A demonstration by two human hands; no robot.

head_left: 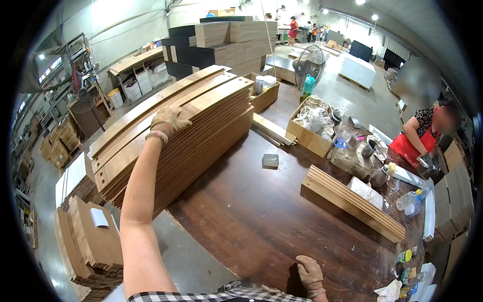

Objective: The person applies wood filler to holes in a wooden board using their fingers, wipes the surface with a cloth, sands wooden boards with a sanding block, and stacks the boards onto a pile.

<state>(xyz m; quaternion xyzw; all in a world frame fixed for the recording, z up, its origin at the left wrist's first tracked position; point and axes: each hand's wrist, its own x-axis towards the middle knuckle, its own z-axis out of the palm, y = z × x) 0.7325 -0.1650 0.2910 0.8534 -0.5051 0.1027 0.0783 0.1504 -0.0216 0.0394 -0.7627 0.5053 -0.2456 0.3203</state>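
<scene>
My left hand [168, 123], in a beige work glove, reaches over a tall stack of long wooden boards [206, 128]. It lies across a top board [216, 98], fingers bent toward the far edge and thumb out to the right. The fingertips are hidden. Round holes show near the board's left end. My right hand [309, 276], also gloved, is low over the near part of the dark brown table [251, 221]. Its fingers are loosely bent, partly hidden, with nothing visible in them.
A small grey metal block [270, 161] sits mid-table. To its right lies a bundle of wooden strips [352, 201]. Behind stand a cardboard box [309, 136] of bagged items and a fan [308, 65]. A co-worker in a red apron [410, 148] works at right. More boards [95, 231] are stacked lower left.
</scene>
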